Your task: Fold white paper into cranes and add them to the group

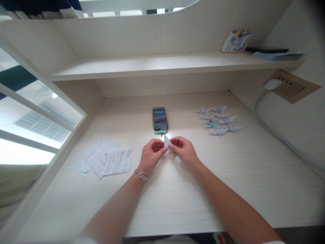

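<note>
Between my two hands, just above the desk, is a small piece of folded white paper (166, 141) with a pointed top. My left hand (152, 153), with a chain bracelet (141, 175) at its wrist, pinches the paper's left side. From the right, my right hand (185, 150) grips it between thumb and fingers. Right behind the paper lies a phone (160, 118), its screen blurred and its near end in a green case. Several folded paper cranes (220, 120) sit in a cluster at the back right, one of them bluish.
Loose printed paper sheets (118, 161) overlap on the left of the desk (162, 206). Above the back runs a shelf (142, 66) with a small packet (236, 41) on it. A grey cable (269, 125) hangs from the wall socket (291, 86) along the right side.
</note>
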